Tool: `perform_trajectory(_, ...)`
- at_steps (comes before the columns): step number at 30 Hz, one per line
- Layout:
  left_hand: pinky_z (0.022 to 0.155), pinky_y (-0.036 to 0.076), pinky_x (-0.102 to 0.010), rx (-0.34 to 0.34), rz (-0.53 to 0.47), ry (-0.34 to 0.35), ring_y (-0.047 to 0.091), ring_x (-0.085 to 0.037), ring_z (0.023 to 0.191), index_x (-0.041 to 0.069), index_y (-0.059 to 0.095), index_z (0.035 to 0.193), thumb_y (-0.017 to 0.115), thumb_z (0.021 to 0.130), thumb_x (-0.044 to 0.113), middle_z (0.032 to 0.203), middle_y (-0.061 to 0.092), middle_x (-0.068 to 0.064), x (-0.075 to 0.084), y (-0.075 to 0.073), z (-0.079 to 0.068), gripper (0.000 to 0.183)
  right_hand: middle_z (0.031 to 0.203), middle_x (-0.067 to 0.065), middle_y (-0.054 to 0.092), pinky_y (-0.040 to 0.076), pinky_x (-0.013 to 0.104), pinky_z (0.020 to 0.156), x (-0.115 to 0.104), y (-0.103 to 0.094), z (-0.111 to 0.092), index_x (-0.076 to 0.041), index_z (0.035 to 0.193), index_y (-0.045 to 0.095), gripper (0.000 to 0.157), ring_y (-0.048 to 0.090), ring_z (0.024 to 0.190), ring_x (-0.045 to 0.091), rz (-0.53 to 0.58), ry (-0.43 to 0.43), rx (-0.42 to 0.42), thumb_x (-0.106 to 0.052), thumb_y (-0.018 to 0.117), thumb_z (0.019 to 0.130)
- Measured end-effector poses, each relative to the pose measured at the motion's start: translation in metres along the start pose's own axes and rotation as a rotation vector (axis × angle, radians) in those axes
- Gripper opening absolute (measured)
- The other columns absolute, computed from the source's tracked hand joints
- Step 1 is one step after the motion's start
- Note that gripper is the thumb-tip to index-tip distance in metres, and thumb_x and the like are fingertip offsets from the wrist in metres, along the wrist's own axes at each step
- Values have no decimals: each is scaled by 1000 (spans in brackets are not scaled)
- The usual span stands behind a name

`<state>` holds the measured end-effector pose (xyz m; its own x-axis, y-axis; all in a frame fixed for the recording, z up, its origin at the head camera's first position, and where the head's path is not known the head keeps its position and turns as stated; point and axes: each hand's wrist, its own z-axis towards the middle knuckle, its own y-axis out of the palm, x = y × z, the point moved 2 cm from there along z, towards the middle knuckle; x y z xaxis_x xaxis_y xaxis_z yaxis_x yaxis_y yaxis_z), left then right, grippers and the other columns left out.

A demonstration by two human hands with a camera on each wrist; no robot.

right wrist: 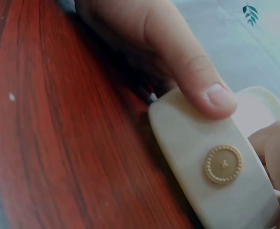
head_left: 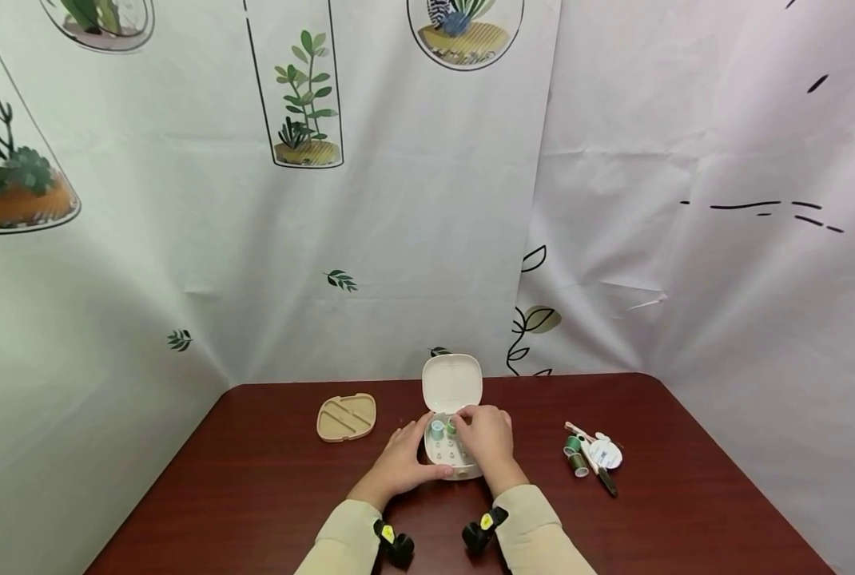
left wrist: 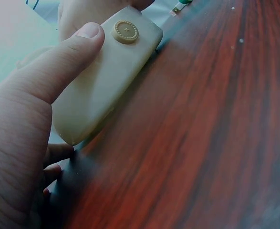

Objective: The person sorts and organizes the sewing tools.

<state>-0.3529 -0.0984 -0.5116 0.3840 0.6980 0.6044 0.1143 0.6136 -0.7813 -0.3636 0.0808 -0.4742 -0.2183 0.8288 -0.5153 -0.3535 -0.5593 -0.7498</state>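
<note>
A small cream sewing box (head_left: 452, 383) stands on the table with its lid raised at the back. My left hand (head_left: 402, 459) grips its left side, thumb on the front wall near a round beaded button clasp (left wrist: 126, 32) and fingers round the side. Inside the box, a pale blue thread spool (head_left: 437, 430) stands upright at the back left, among several small pegs. Beside it is a green thread spool (head_left: 451, 428), which my right hand (head_left: 488, 438) pinches from above with thumb and finger; part of this spool is hidden by the fingers.
A beige insert tray (head_left: 346, 417) with slots lies left of the box. To the right are a green spool (head_left: 572, 446), an olive spool (head_left: 578, 465), a white round labelled piece (head_left: 606, 454) and a dark-ended slim tool (head_left: 606, 481). A patterned white curtain (head_left: 427, 239) hangs behind the table.
</note>
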Motion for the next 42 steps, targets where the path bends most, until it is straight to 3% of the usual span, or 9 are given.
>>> perform_trajectory(9, 119, 17, -60, 2, -15, 15, 31, -38, 148, 15, 27, 161, 75, 79, 66, 159, 39, -13, 1, 0, 0, 107, 92, -1, 76, 44, 50, 95, 0, 5, 2, -18, 95, 81, 14, 69, 86, 23, -43, 86, -77, -30, 75, 91)
perform_trajectory(19, 119, 15, -60, -14, -4, 15, 31, -39, 148, 16, 26, 161, 73, 80, 67, 160, 36, -13, 1, 0, -2, 107, 95, -2, 76, 49, 50, 86, -9, 5, 5, -22, 97, 80, 15, 67, 84, 23, -168, 110, -135, -35, 74, 92)
perform_trajectory(26, 119, 15, -62, -4, -23, 23, 30, -40, 148, 14, 27, 161, 75, 81, 62, 160, 37, -13, 5, 0, -2, 104, 84, -2, 72, 51, 48, 76, -10, 5, 6, -21, 87, 76, 16, 62, 73, 21, -174, 124, -137, -36, 74, 92)
perform_trajectory(32, 119, 14, -62, -8, -27, 19, 30, -39, 148, 14, 27, 161, 74, 82, 62, 160, 36, -14, 6, 1, -3, 104, 72, -2, 64, 47, 43, 64, -9, 5, 5, -21, 76, 60, 26, 56, 67, 19, -159, 120, -130, -36, 72, 93)
perform_trajectory(42, 119, 13, -63, -14, -21, 18, 30, -39, 148, 15, 26, 162, 73, 81, 65, 161, 35, -14, 5, 0, -3, 106, 70, -1, 59, 43, 38, 55, -9, 2, 4, -19, 79, 55, 28, 52, 62, 17, -125, 125, -135, -38, 67, 98)
